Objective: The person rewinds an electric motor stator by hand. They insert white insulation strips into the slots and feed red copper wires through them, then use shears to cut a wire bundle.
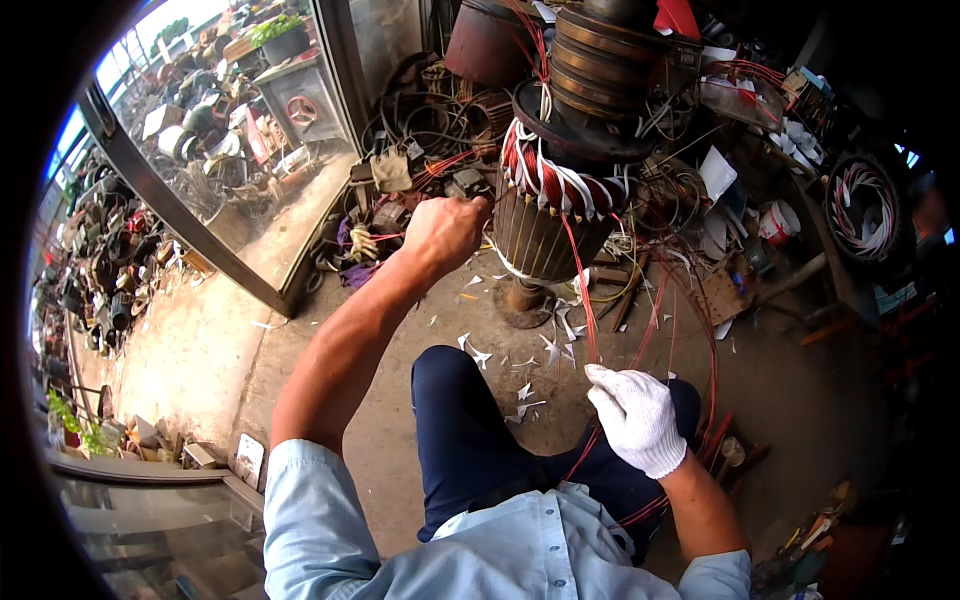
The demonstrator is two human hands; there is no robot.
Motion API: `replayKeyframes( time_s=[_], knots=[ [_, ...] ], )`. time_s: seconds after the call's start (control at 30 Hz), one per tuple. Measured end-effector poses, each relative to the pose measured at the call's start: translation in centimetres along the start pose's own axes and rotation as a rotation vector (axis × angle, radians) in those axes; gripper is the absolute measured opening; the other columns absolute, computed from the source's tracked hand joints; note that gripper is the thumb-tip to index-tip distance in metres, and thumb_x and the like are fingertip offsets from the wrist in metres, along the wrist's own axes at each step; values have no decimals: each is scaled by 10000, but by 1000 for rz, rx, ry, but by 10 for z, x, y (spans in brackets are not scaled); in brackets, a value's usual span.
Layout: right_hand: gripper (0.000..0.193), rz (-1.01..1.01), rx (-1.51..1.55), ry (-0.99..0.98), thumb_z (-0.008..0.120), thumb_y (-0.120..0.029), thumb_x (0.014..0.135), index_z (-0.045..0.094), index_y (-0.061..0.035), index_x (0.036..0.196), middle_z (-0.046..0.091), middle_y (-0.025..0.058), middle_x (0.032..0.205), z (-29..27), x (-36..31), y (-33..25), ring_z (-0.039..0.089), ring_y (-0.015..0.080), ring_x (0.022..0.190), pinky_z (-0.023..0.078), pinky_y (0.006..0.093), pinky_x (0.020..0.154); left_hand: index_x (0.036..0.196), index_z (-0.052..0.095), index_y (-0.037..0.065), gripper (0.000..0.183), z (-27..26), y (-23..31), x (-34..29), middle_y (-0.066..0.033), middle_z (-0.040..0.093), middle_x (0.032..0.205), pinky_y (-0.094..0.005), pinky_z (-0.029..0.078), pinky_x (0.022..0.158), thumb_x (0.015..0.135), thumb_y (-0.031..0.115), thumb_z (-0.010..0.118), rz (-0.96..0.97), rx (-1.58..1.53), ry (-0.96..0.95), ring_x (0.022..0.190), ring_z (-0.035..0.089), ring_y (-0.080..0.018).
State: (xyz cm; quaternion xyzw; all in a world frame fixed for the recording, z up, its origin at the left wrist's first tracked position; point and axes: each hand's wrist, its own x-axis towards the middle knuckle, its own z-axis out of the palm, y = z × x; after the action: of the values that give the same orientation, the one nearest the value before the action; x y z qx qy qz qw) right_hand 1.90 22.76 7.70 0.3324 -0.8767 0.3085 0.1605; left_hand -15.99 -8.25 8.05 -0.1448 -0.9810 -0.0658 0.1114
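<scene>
- The person's bare left hand (447,235) turns its back to the view; its fingertips are hidden, and whether it grips anything cannot be told.
- The right hand in a white knitted glove (640,425) hides part of the thin red wires (582,270) at its fingertips, and covers part of the navy trouser leg (684,402) behind it.
- The upper edge cuts off the dark metal rotor with copper-brown rings (600,65).
- The lower edge crops the light-blue buttoned shirt (510,555).
- Along the concrete floor's (340,400) right edge, darkness swallows clutter.
- Outside the glass door, many heaped pieces (205,120) are too small to identify.
</scene>
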Motion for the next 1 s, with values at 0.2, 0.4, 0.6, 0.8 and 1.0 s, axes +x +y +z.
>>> replayKeyframes(
  time_s=[0.2,0.4,0.6,0.8,1.0],
  knots=[
    [296,55,332,127,700,-106,908,653,6,1177,733,158,999,19,67,-21,720,297,859,574,382,774,851,619,81,130,3,30,-143,-186,623,672,-478,484,539,941,174,632,-172,-232,235,609,622,-406],
    [582,622,594,46,665,-287,915,501,87,1330,720,194,1032,102,160,28,714,283,903,569,372,787,912,650,35,114,16,110,-254,-212,617,688,-442,475,517,965,134,634,-329,-592,215,592,629,-400],
    [204,941,1097,27,577,-200,975,598,-40,1100,648,80,733,149,202,36,601,172,514,541,348,500,1058,664,14,183,41,127,-320,-175,660,753,-418,542,627,1002,174,595,-353,-710,-40,675,669,-363],
    [215,928,1178,-67,516,-186,1012,580,-66,1179,680,128,797,152,165,23,655,215,579,563,387,528,1379,519,1,583,16,25,-204,-220,566,1303,-447,471,988,1037,471,480,-289,-626,220,1174,564,-409],
    [236,893,1319,-159,603,-124,976,582,15,1166,699,113,952,151,131,-9,689,199,827,587,336,759,1438,466,18,521,13,-43,27,-212,522,1397,-425,416,1076,993,272,566,-71,-255,450,1283,504,-373]
  ],
)
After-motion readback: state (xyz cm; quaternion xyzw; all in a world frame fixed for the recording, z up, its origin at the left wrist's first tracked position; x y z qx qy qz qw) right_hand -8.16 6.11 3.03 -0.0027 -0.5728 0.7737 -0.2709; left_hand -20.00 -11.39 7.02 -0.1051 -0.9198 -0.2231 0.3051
